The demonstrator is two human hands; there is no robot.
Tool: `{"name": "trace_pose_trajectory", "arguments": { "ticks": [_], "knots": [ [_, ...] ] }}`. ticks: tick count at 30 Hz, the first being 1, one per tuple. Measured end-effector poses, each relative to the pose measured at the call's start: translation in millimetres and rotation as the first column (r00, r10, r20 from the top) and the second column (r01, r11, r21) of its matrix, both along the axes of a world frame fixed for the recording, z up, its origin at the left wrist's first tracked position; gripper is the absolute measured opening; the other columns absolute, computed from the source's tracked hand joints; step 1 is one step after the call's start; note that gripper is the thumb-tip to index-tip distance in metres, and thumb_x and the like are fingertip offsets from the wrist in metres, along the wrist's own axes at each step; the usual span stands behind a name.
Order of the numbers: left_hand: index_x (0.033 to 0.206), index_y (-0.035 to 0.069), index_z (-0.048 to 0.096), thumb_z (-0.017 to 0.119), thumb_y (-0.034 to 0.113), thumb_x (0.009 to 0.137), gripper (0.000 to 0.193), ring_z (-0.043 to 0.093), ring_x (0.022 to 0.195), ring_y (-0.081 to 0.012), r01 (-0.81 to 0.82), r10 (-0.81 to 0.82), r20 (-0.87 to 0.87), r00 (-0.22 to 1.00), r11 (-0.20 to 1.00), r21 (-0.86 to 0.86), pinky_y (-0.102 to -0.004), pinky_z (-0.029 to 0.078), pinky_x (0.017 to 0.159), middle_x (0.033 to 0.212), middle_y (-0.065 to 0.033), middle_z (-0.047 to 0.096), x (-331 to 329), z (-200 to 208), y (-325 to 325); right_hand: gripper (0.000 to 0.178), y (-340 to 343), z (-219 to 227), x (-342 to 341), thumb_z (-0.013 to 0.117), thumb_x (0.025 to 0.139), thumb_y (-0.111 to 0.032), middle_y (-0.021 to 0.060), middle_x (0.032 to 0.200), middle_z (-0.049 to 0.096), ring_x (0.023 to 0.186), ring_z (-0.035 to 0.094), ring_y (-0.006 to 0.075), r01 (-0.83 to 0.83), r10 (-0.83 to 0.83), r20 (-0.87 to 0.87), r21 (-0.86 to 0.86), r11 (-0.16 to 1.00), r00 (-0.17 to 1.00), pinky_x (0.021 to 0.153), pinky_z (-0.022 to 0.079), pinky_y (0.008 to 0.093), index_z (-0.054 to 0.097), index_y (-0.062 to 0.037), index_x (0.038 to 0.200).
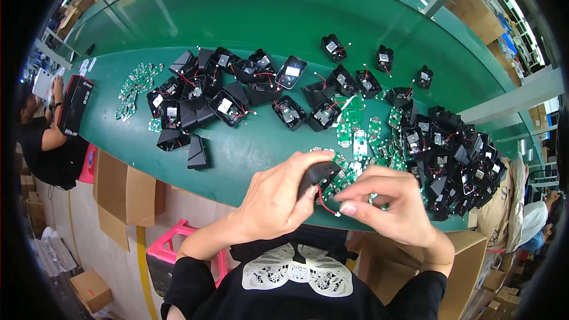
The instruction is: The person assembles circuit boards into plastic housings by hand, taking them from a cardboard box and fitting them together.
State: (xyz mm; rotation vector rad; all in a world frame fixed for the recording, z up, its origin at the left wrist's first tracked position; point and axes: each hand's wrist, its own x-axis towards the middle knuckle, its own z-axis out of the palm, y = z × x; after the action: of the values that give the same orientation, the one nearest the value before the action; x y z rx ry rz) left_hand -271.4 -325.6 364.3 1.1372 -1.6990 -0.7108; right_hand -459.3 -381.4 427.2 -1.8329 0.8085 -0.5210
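In the head view, at lower centre, my left fingers (294, 172) are closed around a black plastic housing (320, 176) over the green desk (243, 151). My right fingers (379, 186) stand slightly parted, gripping nothing I can see, beside the white connector (338, 214) on its red wire lead (322, 197). I'd steady the housing and avoid straining the lead. Open black housings (288, 112) at upper centre contain electronics; what the cardboard box (465, 258) at lower right holds, I can't tell.

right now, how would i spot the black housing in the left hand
Look along the near edge of the green workbench to the person's left hand. The black housing there trails a red wire and, unlike its neighbours, is held.
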Motion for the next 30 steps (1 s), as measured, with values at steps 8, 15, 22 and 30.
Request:
{"name": "trace_pose_trajectory", "arguments": {
  "ticks": [8, 15, 22, 30],
  "knots": [
    [0.122, 0.01, 0.047, 0.064, 0.024, 0.06, 0.066, 0.051, 0.062, -0.0195, -0.072, 0.251, 0.455, 0.854, 0.925, -0.374, -0.0275, 0.046, 0.048, 0.089, -0.0068, 0.054, -2, 9, -6, 0.009, -9, -1, 4, 0.073, 0.069, -0.009, 0.0045, 0.069, 0.062, 0.056, 0.055, 0.0099, -0.151, 0.147, -0.077, -0.041, 0.988, 0.986, 0.045, 0.038, 0.0218, 0.068, -0.004, 0.075],
    [0.122, 0.011, 0.049, 0.064, 0.029, 0.055, 0.071, 0.049, 0.061, -0.0179, -0.084, 0.315, 0.512, 0.799, 0.902, -0.425, -0.0252, 0.046, 0.048, 0.091, -0.0055, 0.053, -3, 13, -5, 0.008, -6, -4, 9, 0.068, 0.071, -0.004, 0.0067, 0.067, 0.06, 0.058, 0.06, 0.0152, -0.136, 0.115, -0.148, -0.143, 0.98, 0.982, 0.052, 0.048, 0.0271, 0.062, -0.0004, 0.076],
    [0.124, 0.008, 0.04, 0.057, 0.007, 0.073, 0.054, 0.057, 0.075, -0.0286, -0.07, 0.069, 0.107, 0.992, 0.998, 0.005, -0.0341, 0.048, 0.062, 0.096, -0.0115, 0.055, -5, 11, 0, 0.008, -8, -4, 2, 0.063, 0.07, 0.001, 0.0045, 0.072, 0.062, 0.064, 0.06, 0.008, -0.009, 0.017, -0.116, 0.066, 0.998, 0.993, 0.053, 0.047, 0.0223, 0.061, 0.0012, 0.079],
    [0.132, 0.004, 0.02, 0.046, 0.002, 0.078, 0.059, 0.045, 0.111, -0.0321, 0.355, -0.221, -0.369, 0.903, 0.868, 0.348, -0.0392, 0.033, 0.095, 0.119, -0.021, 0.04, -7, 13, 6, 0.012, -5, -15, -13, 0.065, 0.077, -0.002, 0.0065, 0.085, 0.061, 0.066, 0.055, 0.0076, -0.026, 0.019, 0.03, 0.258, 0.966, 0.999, 0.053, 0.044, 0.0205, 0.061, 0.0011, 0.088]
  ]
}}
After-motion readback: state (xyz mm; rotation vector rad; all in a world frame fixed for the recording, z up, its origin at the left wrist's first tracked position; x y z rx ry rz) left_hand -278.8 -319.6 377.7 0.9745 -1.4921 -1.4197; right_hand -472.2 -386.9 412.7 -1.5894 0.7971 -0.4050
